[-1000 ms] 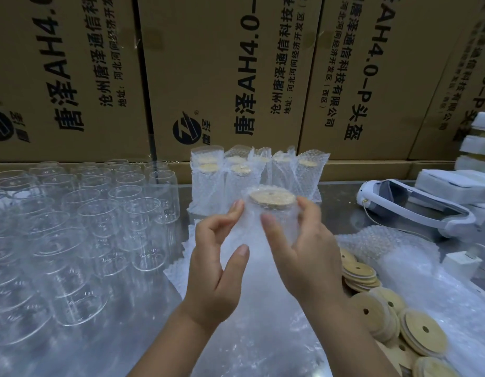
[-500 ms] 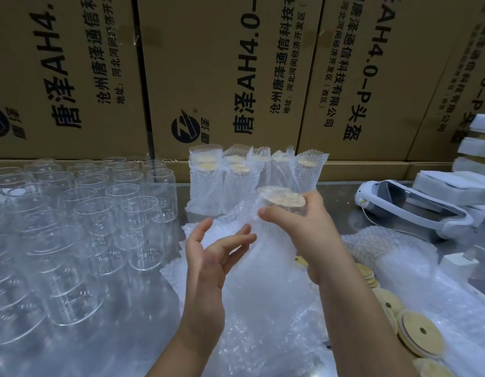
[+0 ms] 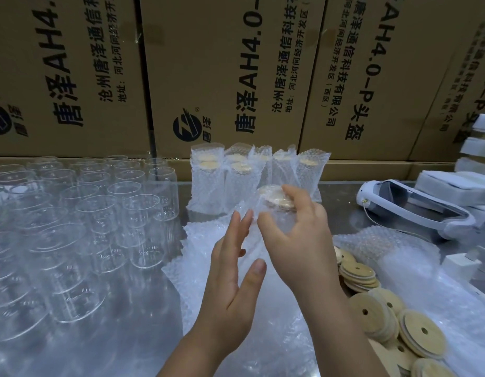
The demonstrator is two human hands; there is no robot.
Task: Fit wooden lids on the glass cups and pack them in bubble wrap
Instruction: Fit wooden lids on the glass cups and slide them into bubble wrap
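My right hand point(image 3: 298, 232) grips a glass cup with a wooden lid point(image 3: 275, 198), tilted and partly inside a bubble wrap bag point(image 3: 249, 213). My left hand point(image 3: 233, 278) is beside it with straight fingers, touching the wrap. Several wrapped, lidded cups point(image 3: 252, 175) stand in a row just behind. Many bare glass cups point(image 3: 94, 221) fill the table's left side. Loose wooden lids point(image 3: 382, 314) with a centre hole lie stacked at the right.
A pile of bubble wrap bags point(image 3: 235, 322) lies under my hands, more bubble wrap point(image 3: 385, 246) to the right. A white headset point(image 3: 415, 210) and white boxes point(image 3: 459, 183) sit at the right. Brown cartons point(image 3: 235, 72) wall off the back.
My right hand tilted the lidded cup and lowered it a little. My left hand let go of the wrap, opened, then came back against the wrap beside the cup.
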